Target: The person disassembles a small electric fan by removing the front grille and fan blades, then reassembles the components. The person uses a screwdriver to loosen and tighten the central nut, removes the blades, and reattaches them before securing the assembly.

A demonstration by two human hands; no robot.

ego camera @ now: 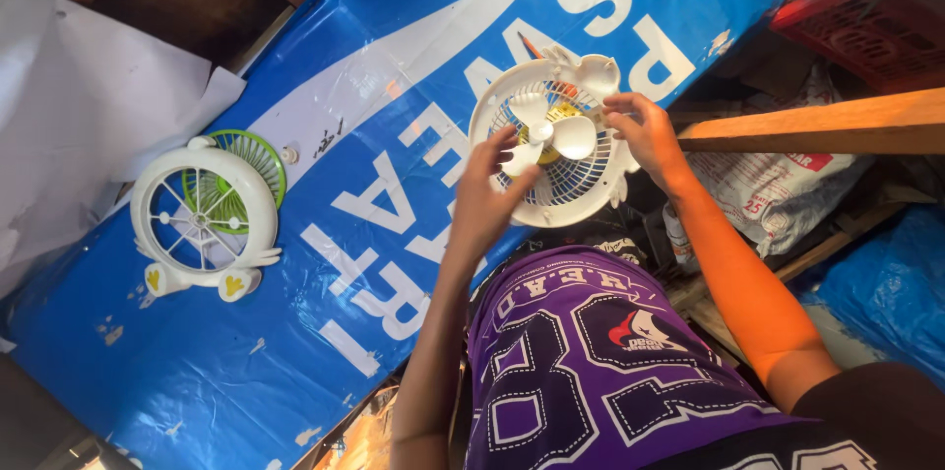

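Evidently a small white fan [551, 140] was held up between both hands: the left hand [489, 196] was closed on its lower rim, fingers touching the blade hub, and the right hand [642, 130] pinched the upper edge. Steadier support at the rim would have been advisable. Left of the hands, a second fan frame [205, 219] lay on the blue counter [325, 332].

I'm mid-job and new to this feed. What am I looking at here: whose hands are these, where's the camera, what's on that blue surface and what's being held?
There is one view, from a camera on the person's head looking down; no robot. The left hand and right hand hold a small white fan between them, its blades exposed. The blue sheet covers the work surface. On it lie a white fan frame and a green grille partly behind the frame. A wooden plank sits at right.
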